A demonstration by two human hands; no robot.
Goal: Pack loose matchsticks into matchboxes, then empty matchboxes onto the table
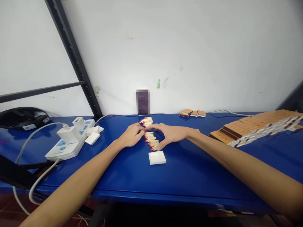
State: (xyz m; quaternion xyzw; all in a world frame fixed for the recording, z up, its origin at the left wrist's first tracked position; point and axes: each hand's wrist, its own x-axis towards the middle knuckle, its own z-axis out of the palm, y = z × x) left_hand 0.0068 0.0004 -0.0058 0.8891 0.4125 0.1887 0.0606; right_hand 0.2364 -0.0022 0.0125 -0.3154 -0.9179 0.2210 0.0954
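Note:
A row of wooden matches with red heads [151, 141] lies on the blue tabletop, heads to the left. My left hand [132, 135] is at the heads' side, fingers bent and thumb slightly apart, tips against the matches. From the other side, my right hand [169, 134] arches over the row, its thumb near the close end and its fingers stretched toward my left fingertips. Thumb and fingers are wide apart. Beyond the hands, more matches [147, 121] lie in a heap. A small white matchbox tray [157, 157] sits just in front of the row.
Stacked matchboxes [251, 126] fill the right side, with a few more boxes [192, 113] by the wall. At left are a power strip [71, 142] with chargers, white box parts [92, 137] and a black strap-like object [23, 118]. A pixelated dark panel [142, 102] leans on the wall.

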